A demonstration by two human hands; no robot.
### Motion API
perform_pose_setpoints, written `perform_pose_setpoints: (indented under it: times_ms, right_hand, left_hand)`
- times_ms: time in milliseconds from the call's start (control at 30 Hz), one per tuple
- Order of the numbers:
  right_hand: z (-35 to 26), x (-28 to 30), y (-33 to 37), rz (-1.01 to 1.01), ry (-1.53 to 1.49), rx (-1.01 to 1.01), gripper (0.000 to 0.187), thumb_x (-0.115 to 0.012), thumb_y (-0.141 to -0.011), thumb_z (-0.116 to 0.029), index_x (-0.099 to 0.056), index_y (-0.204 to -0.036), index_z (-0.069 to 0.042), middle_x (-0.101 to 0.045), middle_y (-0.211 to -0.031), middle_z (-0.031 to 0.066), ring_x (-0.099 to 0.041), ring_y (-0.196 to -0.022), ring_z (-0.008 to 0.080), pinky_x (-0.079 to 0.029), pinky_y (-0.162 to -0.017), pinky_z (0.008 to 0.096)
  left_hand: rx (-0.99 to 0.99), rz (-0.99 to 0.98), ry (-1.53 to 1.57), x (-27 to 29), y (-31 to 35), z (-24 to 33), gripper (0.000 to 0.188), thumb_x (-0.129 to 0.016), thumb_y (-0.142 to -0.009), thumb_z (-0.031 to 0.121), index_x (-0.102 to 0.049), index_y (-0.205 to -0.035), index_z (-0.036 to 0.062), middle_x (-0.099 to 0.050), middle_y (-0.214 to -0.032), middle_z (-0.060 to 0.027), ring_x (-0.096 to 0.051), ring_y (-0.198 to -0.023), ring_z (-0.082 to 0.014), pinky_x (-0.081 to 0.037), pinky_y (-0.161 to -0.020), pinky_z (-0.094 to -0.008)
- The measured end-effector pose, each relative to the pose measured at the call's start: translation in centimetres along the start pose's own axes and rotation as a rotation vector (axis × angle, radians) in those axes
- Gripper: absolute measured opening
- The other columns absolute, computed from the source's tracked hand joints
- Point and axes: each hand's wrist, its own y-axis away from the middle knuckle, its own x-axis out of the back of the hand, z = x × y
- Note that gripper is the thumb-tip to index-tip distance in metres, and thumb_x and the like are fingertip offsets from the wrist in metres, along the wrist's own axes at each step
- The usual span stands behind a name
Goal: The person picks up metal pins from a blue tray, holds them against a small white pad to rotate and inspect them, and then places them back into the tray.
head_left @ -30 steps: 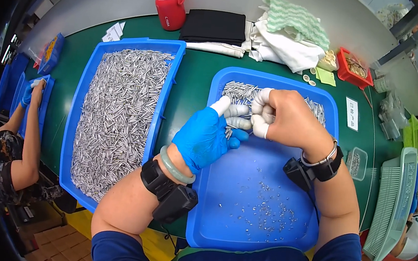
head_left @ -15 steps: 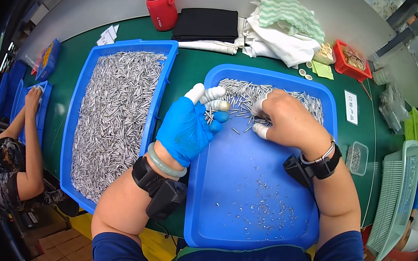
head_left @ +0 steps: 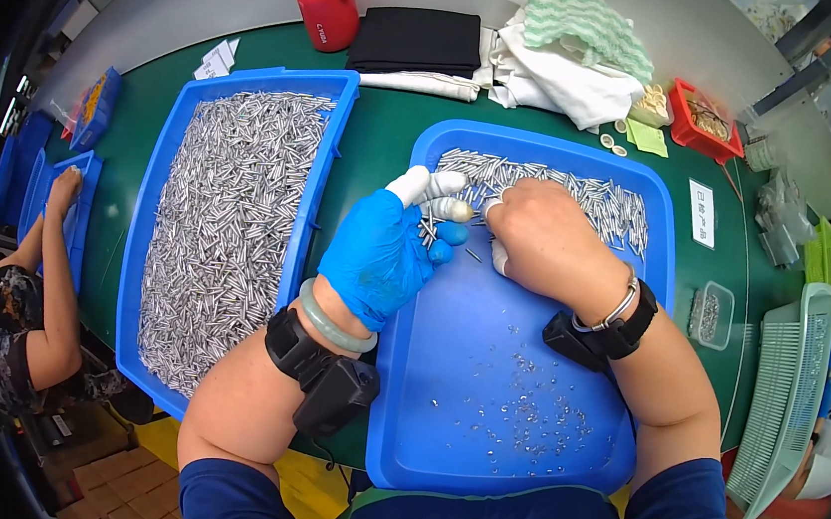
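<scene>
My left hand (head_left: 387, 242), in a blue glove with white finger cots on several fingertips, is curled around a few small metal pins (head_left: 427, 229) over the left rim of the right-hand blue tray (head_left: 520, 315). Close beside it, my right hand (head_left: 541, 234) is bare with white finger cots and has its fingers closed, pointing toward the left hand; what they pinch is hidden. Behind both hands, a heap of silvery pins (head_left: 596, 202) lies along the tray's far end. Small clear bits (head_left: 540, 417) are scattered over its near half.
A blue tray full of metal pins (head_left: 227, 241) stands on the left. Along the back are a red flask (head_left: 326, 6), black folded cloth (head_left: 414, 41), white cloths (head_left: 573, 80) and a red basket (head_left: 704, 122). A small clear box (head_left: 710, 316) sits right; another person's arm (head_left: 57, 265) shows far left.
My right hand has moved left, closer to my left hand. My left hand still holds pins and has shifted slightly. The other person's hand at far left has moved a little.
</scene>
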Motion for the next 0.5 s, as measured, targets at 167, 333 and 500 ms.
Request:
perform_pose_setpoints:
  times_ms: [167,333,500]
  right_hand:
    - [-0.10,0.03,-0.35,-0.033,0.020,-0.004,0.008,-0.058,-0.056,-0.006,-0.055,-0.061,0.000,-0.053,-0.061,0.0139,-0.053,-0.066,0.0306,-0.044,-0.065,0.0391]
    - [-0.52,-0.34,-0.26,0.035,0.078,0.040,0.007,-0.058,-0.055,-0.007,-0.055,-0.059,-0.001,-0.053,-0.060,0.0135,-0.053,-0.063,0.0296,-0.044,-0.062,0.0389]
    - [-0.81,-0.13,-0.32,0.083,0.121,0.068,0.007,-0.058,-0.055,-0.008,-0.055,-0.057,-0.003,-0.053,-0.060,0.0124,-0.053,-0.062,0.0283,-0.043,-0.059,0.0393]
  left_hand:
    - [0.014,0.024,-0.054,-0.34,0.12,-0.05,0.033,-0.042,-0.090,0.027,-0.053,-0.104,-0.0012,-0.058,-0.082,-0.0094,-0.053,-0.069,-0.0144,-0.041,-0.058,-0.0221]
    - [0.014,0.040,-0.043,-0.71,0.21,-0.02,0.030,-0.043,-0.090,0.025,-0.056,-0.101,0.0002,-0.060,-0.081,-0.0092,-0.055,-0.069,-0.0158,-0.044,-0.055,-0.0221]
    - [0.017,0.031,-0.050,-0.52,0.20,-0.02,0.031,-0.042,-0.090,0.026,-0.055,-0.103,0.0003,-0.059,-0.082,-0.0087,-0.055,-0.070,-0.0153,-0.043,-0.057,-0.0224]
